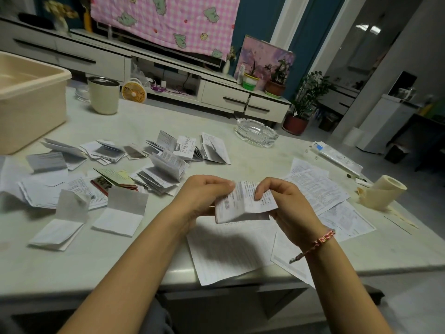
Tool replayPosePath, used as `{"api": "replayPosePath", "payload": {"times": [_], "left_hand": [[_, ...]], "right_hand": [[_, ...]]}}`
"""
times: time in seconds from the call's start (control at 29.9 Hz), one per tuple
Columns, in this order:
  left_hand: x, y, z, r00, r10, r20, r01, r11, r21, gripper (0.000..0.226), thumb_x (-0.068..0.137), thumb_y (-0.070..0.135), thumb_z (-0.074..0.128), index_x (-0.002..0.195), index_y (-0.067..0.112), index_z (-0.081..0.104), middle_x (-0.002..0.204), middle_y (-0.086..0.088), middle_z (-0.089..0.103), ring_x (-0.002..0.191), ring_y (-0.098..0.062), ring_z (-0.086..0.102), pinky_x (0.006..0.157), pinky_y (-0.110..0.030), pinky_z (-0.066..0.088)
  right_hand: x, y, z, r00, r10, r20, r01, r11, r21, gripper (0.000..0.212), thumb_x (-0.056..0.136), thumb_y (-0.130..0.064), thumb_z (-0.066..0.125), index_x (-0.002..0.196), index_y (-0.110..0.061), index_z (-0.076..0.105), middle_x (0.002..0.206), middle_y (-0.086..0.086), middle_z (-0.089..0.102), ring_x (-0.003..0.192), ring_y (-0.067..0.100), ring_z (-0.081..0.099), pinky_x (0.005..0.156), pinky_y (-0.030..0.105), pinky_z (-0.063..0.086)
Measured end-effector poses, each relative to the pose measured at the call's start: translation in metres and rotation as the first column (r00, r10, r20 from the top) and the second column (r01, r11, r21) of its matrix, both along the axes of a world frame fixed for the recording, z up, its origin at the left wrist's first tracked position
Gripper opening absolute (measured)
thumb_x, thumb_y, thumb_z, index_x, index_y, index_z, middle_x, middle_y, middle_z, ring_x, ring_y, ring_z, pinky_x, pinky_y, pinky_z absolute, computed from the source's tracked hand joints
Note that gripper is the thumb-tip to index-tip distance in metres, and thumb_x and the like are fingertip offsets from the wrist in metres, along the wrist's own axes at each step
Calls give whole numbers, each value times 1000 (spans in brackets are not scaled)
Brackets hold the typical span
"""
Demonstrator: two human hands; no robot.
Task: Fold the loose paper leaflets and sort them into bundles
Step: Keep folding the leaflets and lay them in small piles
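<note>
Both of my hands hold one printed leaflet (243, 203) just above the table's near edge. My left hand (204, 196) pinches its left side and my right hand (286, 203) pinches its right side; the sheet is bent in a fold between them. Flat unfolded leaflets (226, 251) lie under my hands and to the right (320, 189). Several folded leaflets (163, 174) lie scattered across the middle and left of the table, and two bigger folded ones (120, 213) stand half open at the left front.
A beige plastic tub (31, 102) and a cream cup (103, 95) stand at the back left. A glass ashtray (256, 132) sits at the back centre. A paper roll (382, 191) and a white tube box (337, 157) lie at the right edge of the pale table (120, 266).
</note>
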State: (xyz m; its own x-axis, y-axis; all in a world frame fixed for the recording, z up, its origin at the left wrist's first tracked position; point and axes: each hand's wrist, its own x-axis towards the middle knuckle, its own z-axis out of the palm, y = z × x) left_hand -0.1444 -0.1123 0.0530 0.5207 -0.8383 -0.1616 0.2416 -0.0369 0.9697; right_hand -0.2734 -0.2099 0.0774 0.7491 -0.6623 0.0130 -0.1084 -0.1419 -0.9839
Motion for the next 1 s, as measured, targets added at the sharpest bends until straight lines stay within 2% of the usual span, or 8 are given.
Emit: {"api": "replayPosePath", "payload": {"times": [0.2, 0.3, 0.4, 0.47, 0.57, 0.67, 0.8, 1.0], "left_hand": [[2, 0, -1, 989, 144, -43, -145, 989, -32, 7, 86, 8, 63, 81, 11, 67, 73, -3, 67, 57, -9, 61, 50, -16, 52], [4, -1, -2, 976, 199, -91, -206, 976, -71, 7, 85, 8, 64, 79, 11, 67, 71, -2, 68, 55, -6, 63, 55, -17, 53], [3, -4, -2, 972, 190, -141, -206, 972, -110, 3, 83, 8, 66, 81, 8, 68, 78, -4, 68, 73, -13, 63, 77, -26, 54], [1, -6, -4, 969, 188, -160, -208, 970, -124, 5, 81, 10, 68, 85, 7, 69, 84, -6, 69, 87, -18, 63, 93, -34, 47], [0, -9, -6, 974, 161, -158, -179, 978, -111, 6, 80, 15, 69, 85, 12, 70, 86, -3, 69, 96, -16, 62, 94, -31, 44], [-2, -10, -6, 977, 186, -106, -199, 970, -138, 6, 83, 10, 66, 80, 15, 67, 79, -3, 66, 78, -14, 60, 71, -20, 48], [1, -8, -8, 962, 267, 48, -256, 952, -165, 18, 87, 6, 62, 103, 15, 61, 83, -5, 65, 69, -14, 62, 59, -26, 53], [7, -8, -13, 923, 289, 254, -263, 956, -133, 15, 89, 10, 61, 77, 16, 67, 75, 1, 67, 75, -17, 62, 77, -33, 52]], "right_hand": [[2, -3, -2, 979, -203, 29, 203, 979, 2, 35, 87, 11, 39, 69, -5, 64, 77, 3, 68, 72, 14, 61, 63, 20, 49], [3, -3, -5, 940, -329, 86, 340, 915, -217, 30, 84, 9, 47, 74, -11, 67, 80, -1, 68, 75, 13, 57, 64, 16, 47], [6, 5, -7, 976, -203, 76, 217, 909, -355, 11, 87, -8, 60, 94, -16, 65, 96, -4, 67, 88, 8, 61, 74, 13, 48], [10, 12, -13, 996, -70, -60, 41, 919, -391, 23, 87, -22, 63, 109, -20, 60, 107, -10, 64, 98, 0, 59, 80, 12, 48], [17, 19, -24, 993, -3, -118, -38, 939, -341, 22, 89, -18, 61, 110, -20, 57, 105, -3, 64, 90, 5, 61, 75, 16, 50], [21, 21, -25, 998, 11, -59, -18, 992, -122, 15, 92, -3, 51, 105, -1, 58, 94, 18, 66, 72, 21, 66, 64, 29, 56], [23, 14, -22, 988, 113, -101, -113, 994, 2, 15, 93, 2, 49, 101, 3, 61, 82, 15, 67, 54, 20, 63, 50, 22, 49], [30, 13, -19, 984, 104, -146, -94, 993, 75, 13, 93, -10, 53, 88, -3, 63, 67, 7, 62, 44, 16, 57, 42, 20, 42]]}}
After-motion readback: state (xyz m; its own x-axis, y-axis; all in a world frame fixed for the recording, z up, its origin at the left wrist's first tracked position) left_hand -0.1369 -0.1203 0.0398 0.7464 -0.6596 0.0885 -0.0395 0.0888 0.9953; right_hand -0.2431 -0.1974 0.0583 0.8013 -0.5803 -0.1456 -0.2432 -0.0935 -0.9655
